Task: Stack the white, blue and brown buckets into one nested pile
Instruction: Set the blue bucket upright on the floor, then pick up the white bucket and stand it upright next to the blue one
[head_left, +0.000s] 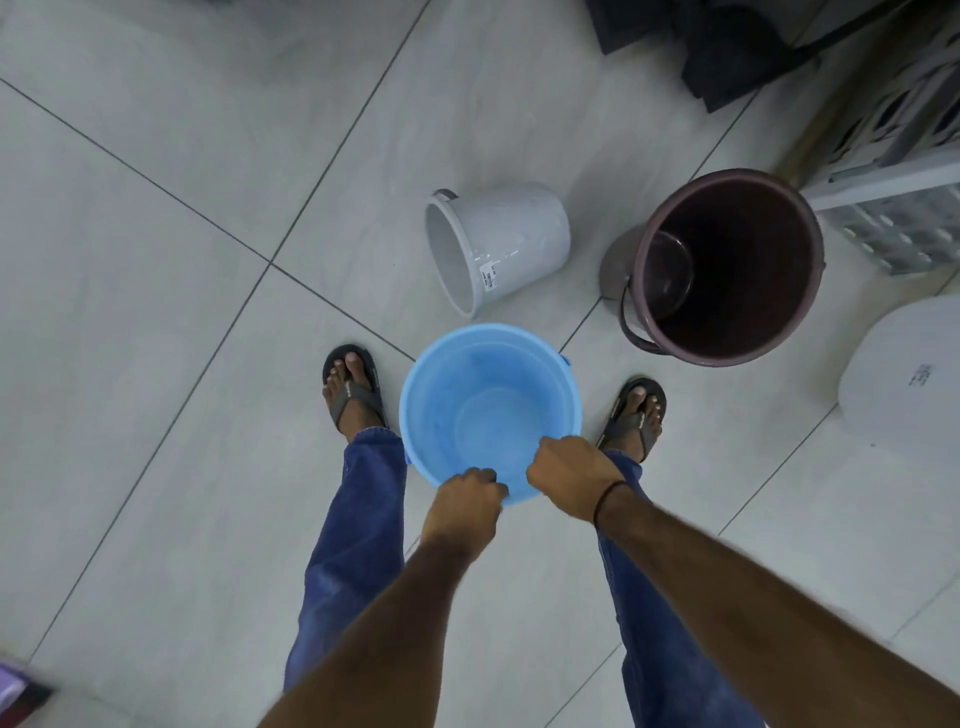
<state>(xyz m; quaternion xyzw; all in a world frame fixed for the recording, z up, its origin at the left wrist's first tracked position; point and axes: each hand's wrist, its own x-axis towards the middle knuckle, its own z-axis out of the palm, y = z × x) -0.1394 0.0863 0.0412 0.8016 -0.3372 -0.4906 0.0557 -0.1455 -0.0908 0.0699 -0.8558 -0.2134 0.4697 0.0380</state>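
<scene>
Head view: the blue bucket (488, 410) is upright, mouth up, between the person's two sandalled feet; both hands are clamped on its near rim, the left hand (467, 496) at the near-left part of the rim, the right hand (569, 470) just beside it at the near-right part, fingers curled over the edge; whether the bucket rests on the floor or is lifted clear cannot be told. The white bucket (501, 244) lies on its side on the tiled floor (156, 312), just beyond the blue one, mouth facing left, a label on its wall near the rim. The brown bucket (727, 265) stands upright to the right of the white one, apart from it, its handle hanging down on the left side; its interior is dark. A white round object (904, 374) sits at the right edge; a pale lattice rack (893, 171) stands at far right.
</scene>
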